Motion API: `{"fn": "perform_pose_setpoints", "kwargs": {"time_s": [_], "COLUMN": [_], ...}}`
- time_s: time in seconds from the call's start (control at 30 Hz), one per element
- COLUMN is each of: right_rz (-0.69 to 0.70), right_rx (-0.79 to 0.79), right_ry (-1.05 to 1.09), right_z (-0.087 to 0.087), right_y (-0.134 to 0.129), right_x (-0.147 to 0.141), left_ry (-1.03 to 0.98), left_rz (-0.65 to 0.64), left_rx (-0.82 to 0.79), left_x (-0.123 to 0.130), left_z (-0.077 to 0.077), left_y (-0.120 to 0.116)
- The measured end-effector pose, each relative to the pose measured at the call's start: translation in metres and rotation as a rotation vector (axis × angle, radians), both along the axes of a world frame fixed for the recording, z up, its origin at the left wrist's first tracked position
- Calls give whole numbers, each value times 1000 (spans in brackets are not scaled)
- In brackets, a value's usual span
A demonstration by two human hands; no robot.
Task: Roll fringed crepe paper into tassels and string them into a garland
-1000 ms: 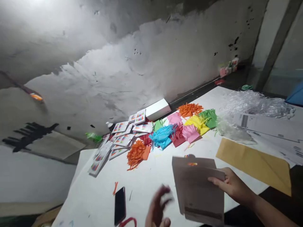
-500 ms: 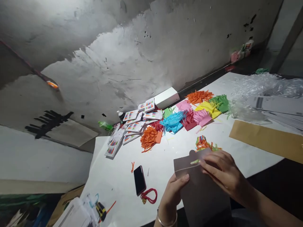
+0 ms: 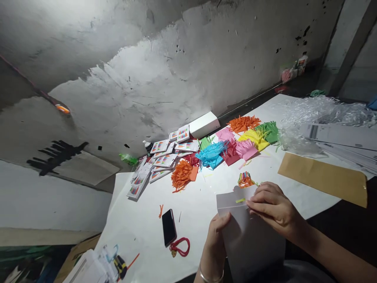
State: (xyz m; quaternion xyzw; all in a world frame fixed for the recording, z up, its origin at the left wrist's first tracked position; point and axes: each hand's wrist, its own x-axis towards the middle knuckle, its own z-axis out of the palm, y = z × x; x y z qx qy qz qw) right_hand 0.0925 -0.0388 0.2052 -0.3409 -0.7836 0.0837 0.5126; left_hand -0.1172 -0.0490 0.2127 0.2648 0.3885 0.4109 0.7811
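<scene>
A flat white paper packet with a folded top and a small rounded tab is held up near the table's front edge. My left hand is closed on its left side, thumb lying on the near face. My right hand pinches at the packet's upper right, and a short yellow-green strip sticks out from its fingertips against the flap. What the curled right fingers cover behind the packet is hidden. Just beyond the packet lies a small bunch of multicoloured paper strips.
Fringed paper bundles, such as blue and orange, lie behind. Printed packs are piled at back left, by a white box. A phone, brown cardboard, clear plastic and a yellow-black cutter also lie around.
The packet has tipped a little and its face looks brighter. Both hands keep their hold, with the right still at the strip. The whole view has shifted slightly.
</scene>
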Motion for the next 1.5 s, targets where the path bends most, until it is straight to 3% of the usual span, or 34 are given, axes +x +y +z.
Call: {"fn": "perform_pose_setpoints", "kwargs": {"time_s": [0.2,0.33,0.4,0.53,0.63,0.77,0.83,0.9,0.93,1.0,1.07,1.17,1.27,1.37,1.5], "right_rz": [-109,-82,-49,-141,-169,156,185,32,-35,-39,82,181,78,25,106], "right_rx": [119,75,55,-246,-528,-713,-623,-411,-286,-91,-28,-18,70,151,145], "right_ry": [-1,-13,115,578,593,427,365,327,294,203,73,-26,41,2,-101], "right_z": [-22,-17,-13,-20,-32,-31,-25,-19,-17,-15,-13,-7,2,16,36], "right_y": [4,3,0,0,8,5,0,-4,-6,-8,-12,-13,-1,21,41], "right_x": [12,18,25,47,62,59,50,37,31,16,6,7,23,36,40], "left_ry": [-29,-20,6,145,216,358,504,599,592,502,424,457,384,176,72], "left_rz": [14,26,34,116,175,195,352,529,545,403,250,309,352,185,64], "left_rx": [-54,-41,6,107,203,326,420,531,569,554,474,412,338,231,199], "left_x": [23,33,35,23,11,16,31,50,59,71,71,51,27,20,30], "left_z": [0,7,10,12,9,11,15,18,19,19,18,19,22,24,23], "left_y": [3,4,7,15,24,36,35,28,21,8,-1,1,9,12,15]}}
